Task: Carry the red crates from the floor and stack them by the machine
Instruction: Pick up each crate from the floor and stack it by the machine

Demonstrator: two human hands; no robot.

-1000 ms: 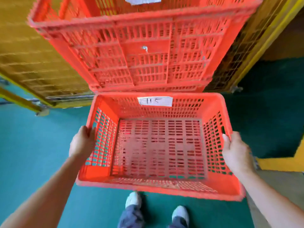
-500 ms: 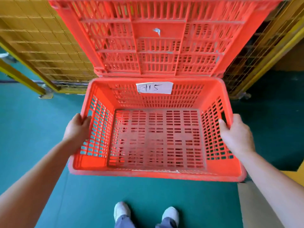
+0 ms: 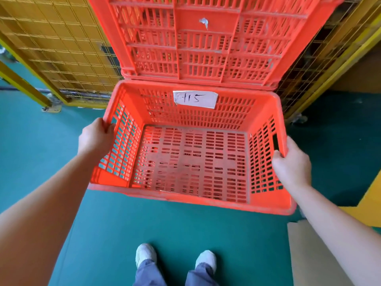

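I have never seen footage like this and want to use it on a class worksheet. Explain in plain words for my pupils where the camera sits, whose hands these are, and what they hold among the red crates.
No machine is doing the work here. A person wears a wide-angle camera on the head, so the one picture looks forward and down over their own arms. The left hand grips the left rim of an empty red crate and the right hand grips its right rim, so the crate is held between them. A white paper label marked 115 is stuck to its far inner wall. Just beyond, and higher up, is another red crate, in front of a yellow wire-mesh fence. Below is a green floor, with the person's white shoes near the bottom edge.
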